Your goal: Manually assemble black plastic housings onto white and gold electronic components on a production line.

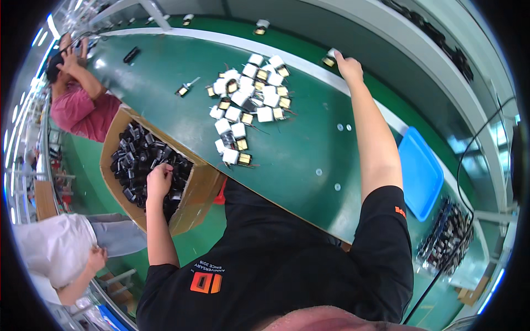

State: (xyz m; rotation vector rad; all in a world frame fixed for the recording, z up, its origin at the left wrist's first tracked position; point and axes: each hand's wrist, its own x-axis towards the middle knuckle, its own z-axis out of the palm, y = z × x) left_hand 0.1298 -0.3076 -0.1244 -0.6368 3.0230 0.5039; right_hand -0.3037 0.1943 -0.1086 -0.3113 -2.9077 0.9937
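Note:
My right hand [350, 68] is stretched far out over the green conveyor belt [301, 45]. Its fingers pinch a small white-and-yellow electrical component [329, 59] at the belt. My left hand [160, 175] reaches into an open cardboard box [204, 190] among many small black plastic housings [132, 157]. The fingers there are curled closed, and what they hold, if anything, is hidden. Between my arms, a loose pile of white-and-yellow components [265, 113] with thin wires lies on the green table [292, 160].
More components sit on the belt, one being a white-and-yellow piece [261, 26]. A blue tray [422, 174] lies at the right, near packed black parts [447, 237]. Small round discs [338, 187] dot the table. One person [83, 105] sits far left; another [61, 254] is nearer.

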